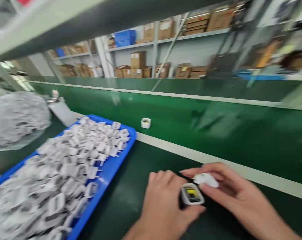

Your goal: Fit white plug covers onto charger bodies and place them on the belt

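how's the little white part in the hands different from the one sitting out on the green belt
The small white housing with the yellow inside is held in the grip of the left hand, with the right hand beside it; the lone small white part rests untouched on the green conveyor belt. The held one is close to the camera and looks larger; the lone one sits beyond the blue tray. Both are white with yellow showing.

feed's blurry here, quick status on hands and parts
Left hand grips open white housing. Right hand pinches white cover piece beside it. Blue tray of parts sits left, clear of both.
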Available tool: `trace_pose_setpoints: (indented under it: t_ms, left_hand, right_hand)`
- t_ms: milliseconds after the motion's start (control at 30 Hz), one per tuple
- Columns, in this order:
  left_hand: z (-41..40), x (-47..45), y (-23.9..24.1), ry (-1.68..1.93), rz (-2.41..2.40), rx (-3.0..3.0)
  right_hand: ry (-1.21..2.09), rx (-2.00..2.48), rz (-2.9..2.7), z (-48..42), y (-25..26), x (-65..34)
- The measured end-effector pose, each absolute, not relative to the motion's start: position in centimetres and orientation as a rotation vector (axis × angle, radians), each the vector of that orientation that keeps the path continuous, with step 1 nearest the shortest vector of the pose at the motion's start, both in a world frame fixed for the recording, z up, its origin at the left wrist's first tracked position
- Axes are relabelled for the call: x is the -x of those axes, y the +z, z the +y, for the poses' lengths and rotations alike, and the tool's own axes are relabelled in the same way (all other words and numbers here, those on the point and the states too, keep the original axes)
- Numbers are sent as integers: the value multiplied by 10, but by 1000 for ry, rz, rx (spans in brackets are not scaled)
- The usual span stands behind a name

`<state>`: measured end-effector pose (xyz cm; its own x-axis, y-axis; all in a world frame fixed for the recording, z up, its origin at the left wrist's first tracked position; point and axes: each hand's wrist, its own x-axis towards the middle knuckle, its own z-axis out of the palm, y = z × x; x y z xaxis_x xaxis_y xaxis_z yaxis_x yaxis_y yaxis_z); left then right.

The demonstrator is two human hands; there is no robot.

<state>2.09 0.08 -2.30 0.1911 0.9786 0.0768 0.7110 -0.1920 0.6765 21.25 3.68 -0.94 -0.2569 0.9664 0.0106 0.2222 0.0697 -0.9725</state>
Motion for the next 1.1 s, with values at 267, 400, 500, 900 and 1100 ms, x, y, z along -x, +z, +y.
trace_pose_setpoints:
  t_ms: [267,400,500,900,1100]
  left_hand:
    - [-13,-15,-36,810,1432,-1918]
    - [-14,-15,-34,780,1436,-1960]
    - [-13,-15,-33,753,1431,-1965]
    - [-11,-14,-37,763,1417,-1989]
    - [-13,-14,-38,755,1411,-1977]
  right_hand:
    - [1062,1164,-2052,13,-5,-199]
    - [928,1077,-2047,13,2,-203]
    - [1042,1007,-1910,12,3,-203]
    - [1079,1061,-2023,19,4,-201]
    - [1084,1197,-2073,18,14,-200]
